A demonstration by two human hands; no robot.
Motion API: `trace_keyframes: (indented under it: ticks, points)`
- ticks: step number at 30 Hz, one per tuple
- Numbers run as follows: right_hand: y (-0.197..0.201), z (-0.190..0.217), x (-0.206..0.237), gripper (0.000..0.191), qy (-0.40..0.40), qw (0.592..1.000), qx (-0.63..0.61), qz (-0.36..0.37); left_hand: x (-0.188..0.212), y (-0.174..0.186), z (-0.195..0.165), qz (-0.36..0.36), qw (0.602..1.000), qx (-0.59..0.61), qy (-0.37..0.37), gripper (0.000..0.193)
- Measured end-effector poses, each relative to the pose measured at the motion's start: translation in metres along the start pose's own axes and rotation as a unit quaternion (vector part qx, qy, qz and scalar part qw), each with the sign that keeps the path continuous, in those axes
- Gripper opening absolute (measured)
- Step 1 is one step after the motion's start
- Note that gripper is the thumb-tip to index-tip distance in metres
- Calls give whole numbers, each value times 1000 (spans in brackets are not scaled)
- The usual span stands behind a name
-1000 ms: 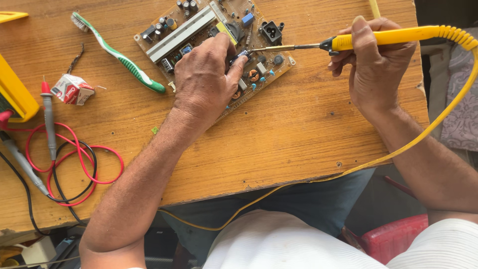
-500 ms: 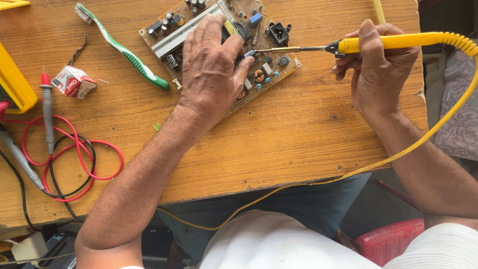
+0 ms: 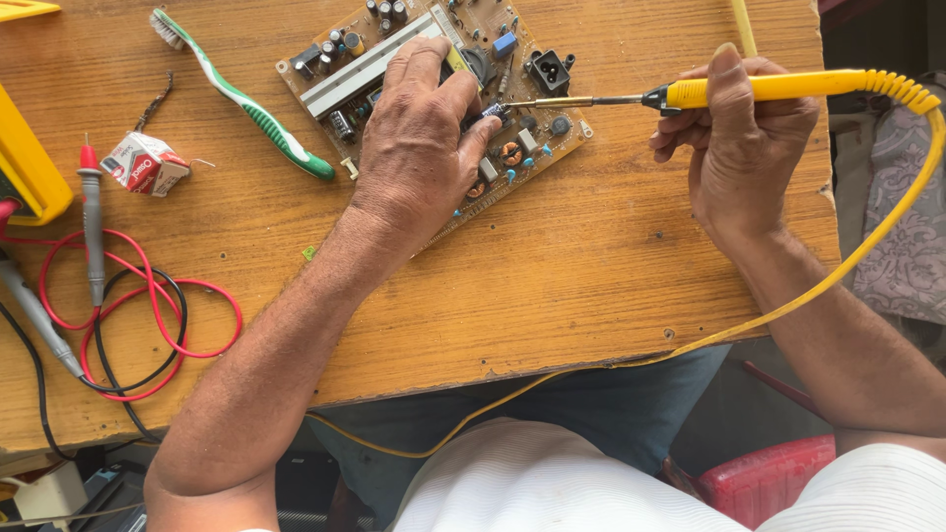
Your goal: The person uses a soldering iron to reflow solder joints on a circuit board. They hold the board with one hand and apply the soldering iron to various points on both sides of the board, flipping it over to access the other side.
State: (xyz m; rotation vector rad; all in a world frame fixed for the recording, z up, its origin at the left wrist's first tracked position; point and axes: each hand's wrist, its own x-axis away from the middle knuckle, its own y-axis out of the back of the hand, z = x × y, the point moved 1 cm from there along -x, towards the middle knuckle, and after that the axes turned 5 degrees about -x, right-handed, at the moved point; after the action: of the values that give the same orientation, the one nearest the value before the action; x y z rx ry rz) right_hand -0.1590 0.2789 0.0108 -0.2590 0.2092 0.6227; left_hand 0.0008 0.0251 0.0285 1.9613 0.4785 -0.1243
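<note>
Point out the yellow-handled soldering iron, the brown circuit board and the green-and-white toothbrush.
yellow-handled soldering iron (image 3: pixel 778 89), head view, on its handle.
brown circuit board (image 3: pixel 360 71), head view, on its grey heatsink bar.
green-and-white toothbrush (image 3: pixel 266 133), head view, on its handle.

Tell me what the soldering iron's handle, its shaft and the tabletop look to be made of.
Soldering iron handle: smooth yellow plastic, by its even colour and moulded ribbed end. Shaft: bare metal, thin, brassy and shiny. Table: unfinished wood, probably plywood, with visible grain, knots and a rough edge.

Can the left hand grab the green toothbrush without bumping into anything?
Probably yes. The left hand rests on the circuit board, and the green toothbrush lies on bare wooden table just beside the board's left edge. Nothing stands between them; the hand would only have to lift off the board.
</note>
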Motion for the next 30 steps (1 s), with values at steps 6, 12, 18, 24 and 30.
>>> trace_keyframes:
  ticks: [6,12,18,24,30]
  points:
    - [-8,9,8,34,32,997,62,28,0,4,-1,-1,1000,6,-5,28]
    - [-11,13,13,32,40,994,92,35,0,5,0,6,1000,5,-5,27]
    - [-5,11,13,23,42,994,97,30,0,4,0,9,1000,14,7,27]
    - [-2,19,7,14,30,999,22,23,0,5,1,-4,1000,14,-7,27]
    - [-6,28,5,8,-22,999,11,22,1,6,3,7,1000,24,-7,25]
